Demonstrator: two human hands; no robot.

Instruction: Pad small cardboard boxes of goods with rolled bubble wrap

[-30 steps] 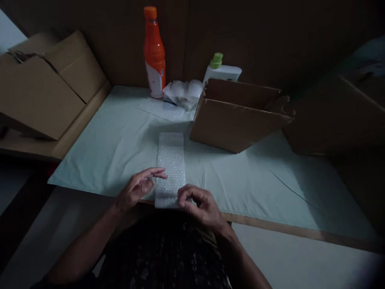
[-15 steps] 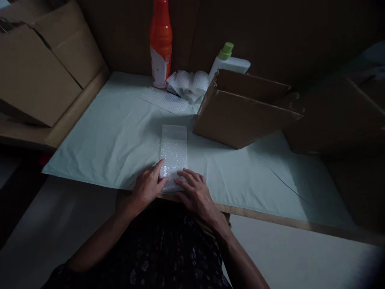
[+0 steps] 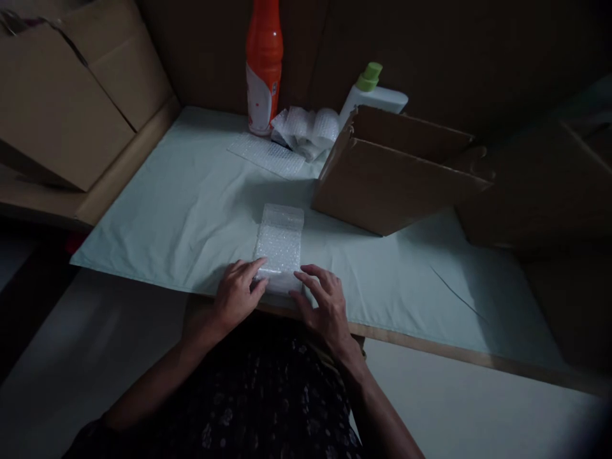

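A folded strip of bubble wrap (image 3: 281,245) lies on the green cloth near the front edge, its long sides pointing away from me. At its near left corner, my left hand (image 3: 239,290) grips the side between thumb and forefinger. On the opposite side my right hand (image 3: 322,296) holds the near right corner, thumb low and fingers bent along the edge. The near end of the wrap looks thicker and rolled or folded over. Whether anything is inside it cannot be made out.
An open cardboard box (image 3: 396,185) stands to the right. Behind are a red-orange bottle (image 3: 264,70), a crumpled roll of bubble wrap (image 3: 310,131), a flat bubble-wrap piece (image 3: 268,155) and a white bottle with green cap (image 3: 375,95). Another carton (image 3: 62,102) leans at the left.
The strip's near end has been turned over away from me, so it looks shorter. My right hand has shifted from lying over the wrap to its right edge.
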